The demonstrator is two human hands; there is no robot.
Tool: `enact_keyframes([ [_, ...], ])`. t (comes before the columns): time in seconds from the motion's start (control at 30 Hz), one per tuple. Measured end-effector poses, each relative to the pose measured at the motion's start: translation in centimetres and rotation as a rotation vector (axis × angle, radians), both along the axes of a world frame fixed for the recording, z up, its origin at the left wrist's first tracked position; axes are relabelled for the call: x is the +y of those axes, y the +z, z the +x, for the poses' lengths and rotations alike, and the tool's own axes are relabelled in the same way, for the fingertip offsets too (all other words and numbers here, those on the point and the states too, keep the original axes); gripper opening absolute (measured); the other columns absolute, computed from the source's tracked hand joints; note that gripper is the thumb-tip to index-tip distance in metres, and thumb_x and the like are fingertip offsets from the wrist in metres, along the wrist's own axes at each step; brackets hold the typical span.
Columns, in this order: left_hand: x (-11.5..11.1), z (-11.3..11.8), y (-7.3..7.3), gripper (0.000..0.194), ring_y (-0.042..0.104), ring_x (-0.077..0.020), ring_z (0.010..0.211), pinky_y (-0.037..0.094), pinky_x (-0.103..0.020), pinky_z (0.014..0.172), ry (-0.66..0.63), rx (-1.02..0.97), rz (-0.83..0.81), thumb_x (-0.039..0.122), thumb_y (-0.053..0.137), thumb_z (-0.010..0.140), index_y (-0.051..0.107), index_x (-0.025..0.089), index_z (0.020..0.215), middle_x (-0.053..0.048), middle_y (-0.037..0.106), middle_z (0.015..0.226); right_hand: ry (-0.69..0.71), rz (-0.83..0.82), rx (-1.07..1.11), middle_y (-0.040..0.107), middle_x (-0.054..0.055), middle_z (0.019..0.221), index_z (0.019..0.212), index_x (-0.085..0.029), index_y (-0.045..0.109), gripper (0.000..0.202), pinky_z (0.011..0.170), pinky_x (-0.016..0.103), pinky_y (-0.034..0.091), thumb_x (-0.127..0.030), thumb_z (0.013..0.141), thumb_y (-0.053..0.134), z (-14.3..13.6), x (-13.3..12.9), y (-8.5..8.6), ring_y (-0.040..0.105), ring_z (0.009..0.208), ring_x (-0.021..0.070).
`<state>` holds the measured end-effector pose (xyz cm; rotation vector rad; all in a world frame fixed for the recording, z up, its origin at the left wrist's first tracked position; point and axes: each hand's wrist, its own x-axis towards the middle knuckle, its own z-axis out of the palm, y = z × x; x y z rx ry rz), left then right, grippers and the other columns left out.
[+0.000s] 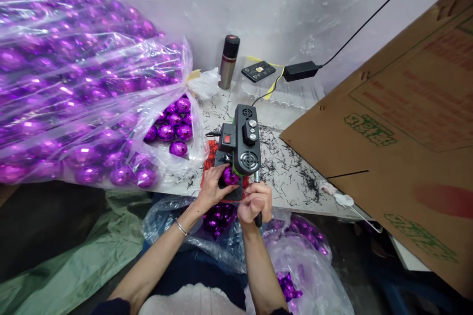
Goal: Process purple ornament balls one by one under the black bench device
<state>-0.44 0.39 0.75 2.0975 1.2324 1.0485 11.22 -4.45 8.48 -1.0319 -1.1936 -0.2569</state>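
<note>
A small black bench machine [247,133] with a red switch and round vents stands on a red mat [210,155]. My left hand [213,188], with a silver bracelet at the wrist, pinches a shiny purple ball [230,176] between thumb and fingers at the machine's front base. On the right side, my right hand [256,203] is closed round the machine's lever [258,219], whose black grip shows below the fist. Several more purple balls [179,148] lie at the mouth of a clear bag left of the machine.
A huge clear bag [74,83] of purple balls fills the left. Behind stand a thermos [228,61], a phone [258,71] and a black adapter [302,71]. A cardboard box [399,128] takes up the right. Black bits litter the table [284,197]; bags lie on my lap.
</note>
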Motion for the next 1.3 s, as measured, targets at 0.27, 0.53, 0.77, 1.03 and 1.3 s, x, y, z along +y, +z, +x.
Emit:
enact_keyframes([
  [0.27,0.2,0.2,-0.5,0.062,0.073,-0.0325,0.115,0.055,-0.045,0.1,0.017,0.003,0.008,0.045,0.087,0.09,0.067,0.022,0.144,-0.013,0.079,0.129,0.039,0.023,-0.015,0.056,-0.003,0.078,0.078,-0.025,0.051,0.04,0.073,0.036,0.052,-0.023,0.113,0.034,0.4,0.3,-1.3,0.056,0.063,0.0128],
  [0.53,0.8,0.8,-0.3,0.063,0.074,-0.035,0.12,0.058,-0.049,0.103,-0.007,-0.066,-0.015,0.046,0.09,0.087,0.067,0.022,0.141,-0.014,0.079,0.131,0.093,0.037,-0.05,0.055,-0.004,0.075,0.072,-0.024,0.049,0.042,0.064,0.031,0.044,-0.022,0.113,0.04,1.0,0.5,0.1,0.053,0.064,0.0118],
  [0.77,-1.9,-0.6,0.3,0.07,0.073,-0.0364,0.129,0.061,-0.054,0.106,-0.093,-0.047,0.1,0.048,0.086,0.093,0.059,0.021,0.151,-0.019,0.074,0.141,0.077,-0.169,0.061,0.057,-0.003,0.068,0.069,-0.023,0.053,0.042,0.061,0.029,0.042,-0.02,0.11,0.051,1.5,-0.7,5.7,0.058,0.066,0.0127],
  [1.03,-0.2,-8.8,6.6,0.031,0.076,-0.0278,0.122,0.06,-0.046,0.109,0.193,0.034,0.374,0.032,0.054,0.113,0.07,0.022,0.137,-0.013,0.081,0.128,0.056,-0.095,-0.025,0.062,0.0,0.072,0.07,-0.023,0.057,0.04,0.058,0.033,0.045,-0.02,0.109,0.049,1.0,-0.9,3.1,0.062,0.065,0.0161],
  [1.3,9.8,-12.2,8.6,0.052,0.077,-0.0423,0.116,0.058,-0.048,0.1,0.271,0.468,-0.417,0.051,0.079,0.095,0.075,0.018,0.135,-0.019,0.083,0.118,0.094,-0.117,-0.026,0.064,0.001,0.075,0.072,-0.023,0.058,0.036,0.063,0.033,0.047,-0.017,0.107,0.049,1.3,-1.1,2.7,0.062,0.069,0.0159],
])
